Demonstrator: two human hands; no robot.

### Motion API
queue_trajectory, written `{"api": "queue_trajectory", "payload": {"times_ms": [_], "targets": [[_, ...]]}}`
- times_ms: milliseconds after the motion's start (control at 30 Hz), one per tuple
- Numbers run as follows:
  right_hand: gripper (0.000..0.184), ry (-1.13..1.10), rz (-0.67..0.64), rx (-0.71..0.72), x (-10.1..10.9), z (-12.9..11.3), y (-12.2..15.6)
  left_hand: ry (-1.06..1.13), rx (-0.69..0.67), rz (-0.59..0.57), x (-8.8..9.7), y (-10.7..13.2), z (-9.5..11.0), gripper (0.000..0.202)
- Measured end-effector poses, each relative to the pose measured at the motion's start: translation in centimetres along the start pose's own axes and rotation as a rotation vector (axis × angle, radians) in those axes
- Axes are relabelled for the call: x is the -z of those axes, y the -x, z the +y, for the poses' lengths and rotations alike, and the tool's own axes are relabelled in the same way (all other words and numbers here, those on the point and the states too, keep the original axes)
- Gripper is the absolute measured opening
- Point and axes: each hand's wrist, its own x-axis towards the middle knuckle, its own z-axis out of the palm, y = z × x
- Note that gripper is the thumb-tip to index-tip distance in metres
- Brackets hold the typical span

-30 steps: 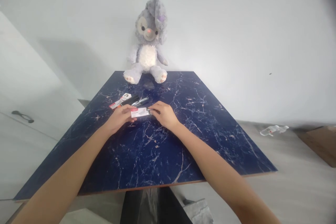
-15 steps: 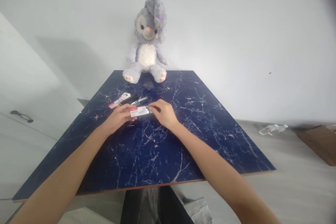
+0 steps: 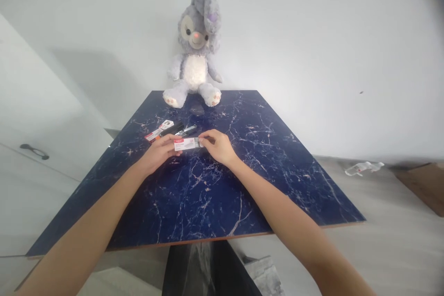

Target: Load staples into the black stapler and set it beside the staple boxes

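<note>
Both my hands meet over the middle of a dark blue marbled table. My left hand grips the left end of a small white box with a red label. At the box's right end my right hand pinches a small silvery piece that sticks out of it; I cannot make out what it is. Just behind the hands lie a black stapler, a pen and a second small red and white box.
A grey plush rabbit sits at the table's far edge against the white wall. A white cabinet with a dark handle stands to the left. On the floor to the right lie a plastic bottle and cardboard.
The hands and the box have barely shifted on the table; the right fingers have closed in on the box's right end. The view has tilted slightly downward.
</note>
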Motion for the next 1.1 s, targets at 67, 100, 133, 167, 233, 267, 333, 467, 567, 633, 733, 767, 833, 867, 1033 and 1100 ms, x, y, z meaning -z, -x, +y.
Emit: {"api": "queue_trajectory", "payload": {"times_ms": [67,100,133,167,233,267,333,467,567,633,733,767,833,867,1033,1100], "targets": [[0.012,0.015,0.002,0.001,0.0,0.0,0.0,-0.003,-0.003,0.008,-0.1,0.0,0.0,0.031],[0.012,0.018,0.003,-0.001,-0.1,0.0,0.0,-0.005,-0.002,0.006,-0.1,0.0,0.0,0.031],[0.012,0.015,0.005,-0.008,-0.1,0.0,0.0,-0.007,-0.001,0.001,-0.1,0.0,0.0,0.030],[0.011,0.006,0.009,-0.019,-0.2,0.0,0.0,-0.006,0.001,-0.004,-0.1,0.0,0.1,0.030],[0.009,-0.040,0.010,-0.062,-0.3,0.1,0.0,0.003,-0.001,-0.015,-0.1,0.0,0.1,0.029],[0.009,-0.080,0.011,-0.091,-0.3,0.2,-0.1,0.011,-0.002,-0.023,-0.1,0.1,0.1,0.029],[0.015,-0.185,0.022,-0.157,-0.5,0.4,-0.1,0.032,-0.003,-0.041,-0.1,0.1,0.0,0.030],[0.028,-0.414,-0.028,-0.288,-0.9,0.4,-0.2,0.075,0.015,-0.071,-0.3,0.3,0.2,0.027],[0.029,-0.545,-0.074,-0.352,-1.1,-0.1,-0.2,0.124,0.035,-0.068,-0.4,0.2,0.4,0.025],[0.032,-0.629,-0.040,-0.374,-1.0,-0.4,-0.3,0.175,0.044,-0.062,-0.2,0.1,0.6,0.027],[0.029,-0.689,0.049,-0.412,-0.8,-0.6,-0.4,0.194,0.039,-0.071,0.2,0.1,0.8,0.032],[0.028,-0.684,0.067,-0.422,-0.8,-0.5,-0.4,0.173,0.030,-0.076,0.2,0.1,0.7,0.033],[0.026,-0.663,0.083,-0.425,-0.9,-0.4,-0.3,0.115,0.004,-0.079,0.2,0.2,0.6,0.034],[0.025,-0.654,0.084,-0.422,-1.1,-0.3,-0.2,0.089,-0.009,-0.082,0.1,0.3,0.5,0.035],[0.022,-0.596,0.050,-0.358,-2.4,-0.4,0.3,0.013,-0.029,-0.097,-1.0,0.5,0.1,0.040],[0.024,-0.552,0.033,-0.315,-2.8,-0.6,0.5,-0.007,-0.027,-0.099,-1.3,0.6,0.1,0.042]]}}
